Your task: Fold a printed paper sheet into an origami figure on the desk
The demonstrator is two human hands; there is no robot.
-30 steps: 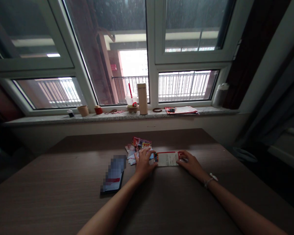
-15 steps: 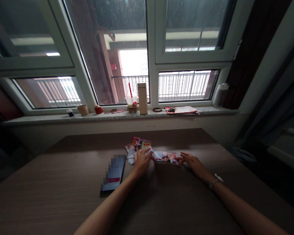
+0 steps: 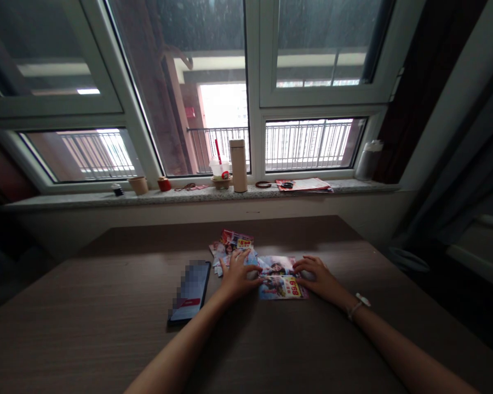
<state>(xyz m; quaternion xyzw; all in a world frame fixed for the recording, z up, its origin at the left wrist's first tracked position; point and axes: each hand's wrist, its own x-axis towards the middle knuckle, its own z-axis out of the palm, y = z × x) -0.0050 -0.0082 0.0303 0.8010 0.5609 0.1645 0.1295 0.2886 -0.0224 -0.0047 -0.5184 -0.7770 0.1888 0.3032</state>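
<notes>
A printed paper leaflet [image 3: 282,284] with pictures and large yellow and red figures lies in front of me, a crease running across it between two panels. At its left edge, my left hand [image 3: 239,275] holds it with thumb and index finger, its other fingers spread over a pile of similar leaflets [image 3: 234,241]. My right hand [image 3: 319,278] grips the leaflet's right edge between curved fingers and thumb. A bracelet is on the right wrist. Left of my left hand, a phone [image 3: 191,293] lies flat, its screen partly blurred out.
All this is on a dark brown wooden table [image 3: 86,295]. Behind it, the stone windowsill [image 3: 86,197] carries a paper cup [image 3: 138,185], a red-capped jar [image 3: 164,184], a drink cup with straw [image 3: 221,168], a beige flask [image 3: 239,167], papers with scissors [image 3: 308,185] and a grey bottle [image 3: 370,160].
The leaflet went from a narrow folded strip to two visible panels, its lower panel now laid toward me. Both hands stayed by its ends, shifting slightly.
</notes>
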